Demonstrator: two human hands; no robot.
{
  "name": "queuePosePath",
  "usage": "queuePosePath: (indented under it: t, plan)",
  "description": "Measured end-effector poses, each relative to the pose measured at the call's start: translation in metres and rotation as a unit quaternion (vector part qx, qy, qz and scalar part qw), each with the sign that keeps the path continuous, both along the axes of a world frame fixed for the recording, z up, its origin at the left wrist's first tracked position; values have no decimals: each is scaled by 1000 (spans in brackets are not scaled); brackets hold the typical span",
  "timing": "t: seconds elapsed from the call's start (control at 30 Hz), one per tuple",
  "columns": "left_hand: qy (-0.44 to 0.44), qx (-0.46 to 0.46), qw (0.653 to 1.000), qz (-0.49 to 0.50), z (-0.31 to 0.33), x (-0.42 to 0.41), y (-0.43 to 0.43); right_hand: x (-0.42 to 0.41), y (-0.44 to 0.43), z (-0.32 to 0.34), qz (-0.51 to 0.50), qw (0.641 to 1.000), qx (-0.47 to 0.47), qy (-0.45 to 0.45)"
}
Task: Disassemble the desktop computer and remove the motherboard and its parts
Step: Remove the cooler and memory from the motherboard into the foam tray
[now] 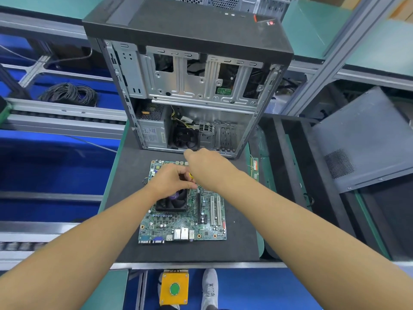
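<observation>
A green motherboard (pixel 178 222) lies flat on the black mat (pixel 129 175), with its black CPU cooler fan (pixel 172 203) at upper left. Behind it stands the opened computer case (pixel 190 86), holding a power supply (pixel 152 130) and a rear fan (pixel 184 136). My left hand (pixel 172 182) hovers over the fan's far edge, fingers curled and pinching something small that I cannot make out. My right hand (pixel 205 166) is over the board's far edge, gripping a tool whose yellow handle barely shows between the hands; the tip is hidden.
The case's grey side panel (pixel 366 139) leans at the right. A coil of black cable (pixel 69 93) lies in a blue bin at the left. A yellow box with a green button (pixel 174 288) hangs below the bench front edge, beside my shoes.
</observation>
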State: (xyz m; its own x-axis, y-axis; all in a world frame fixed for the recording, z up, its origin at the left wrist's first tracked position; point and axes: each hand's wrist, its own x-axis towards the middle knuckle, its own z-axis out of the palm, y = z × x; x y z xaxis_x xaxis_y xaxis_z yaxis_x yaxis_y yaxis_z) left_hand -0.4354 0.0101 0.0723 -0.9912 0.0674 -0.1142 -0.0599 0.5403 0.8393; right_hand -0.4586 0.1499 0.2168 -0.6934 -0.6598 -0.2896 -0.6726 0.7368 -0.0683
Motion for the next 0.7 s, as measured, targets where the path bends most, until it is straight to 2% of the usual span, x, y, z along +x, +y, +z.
queuePosePath:
  t: [0.13, 0.23, 0.33, 0.4, 0.47, 0.5, 0.63, 0.7]
  plan:
    - [-29, 43, 998, -34, 9, -2, -8, 0, 0, -2, 50, 999, -2, -7]
    - [-25, 41, 999, -19, 11, -2, -8, -2, 2, -2, 51, 998, -1, -41]
    - [-22, 31, 999, -13, 11, -1, 0, -6, 6, 1, -42, 994, -29, -96]
    - [-17, 20, 999, -20, 11, 0, 3, -7, 9, 4, -114, 990, -42, -72]
    - [-33, 24, 999, -8, 10, -1, 3, -7, 7, 4, -84, 996, 15, 19]
    - [-37, 24, 999, -4, 10, -1, 3, -6, 5, 4, -62, 997, 38, 37]
    - [-29, 28, 999, 8, 8, -2, 3, -6, 1, -1, -33, 999, -1, 21]
    - [-24, 30, 999, 17, 8, -2, 2, -9, 2, 0, 30, 999, -2, 19]
